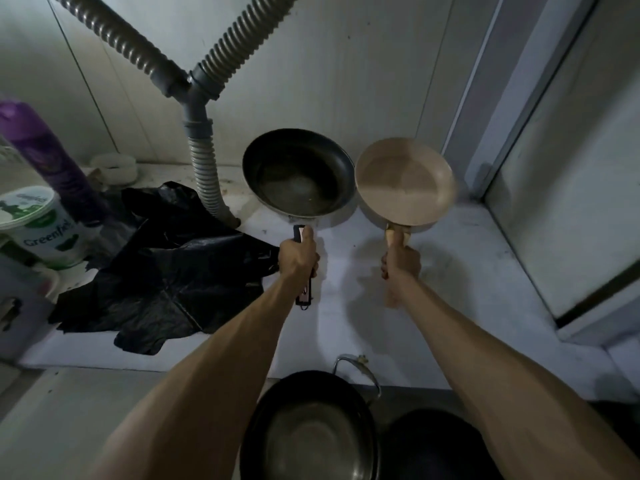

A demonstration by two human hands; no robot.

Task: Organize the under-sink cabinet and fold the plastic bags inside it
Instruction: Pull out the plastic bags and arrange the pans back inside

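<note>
Holding two pans | left hand (298, 258): black pan (298, 172) | right hand (401, 263): beige pan (404, 181)

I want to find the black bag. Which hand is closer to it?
Left. The left hand grips the handle of the dark pan, next to the black bag. The right hand holds the handle of the beige pan farther right, apart from the bag.

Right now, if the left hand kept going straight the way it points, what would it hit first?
Probably the cabinet's back wall: the left hand grips the dark pan, whose far rim leads. The grey drain hose stands just left of that line; depth is unclear.
</note>
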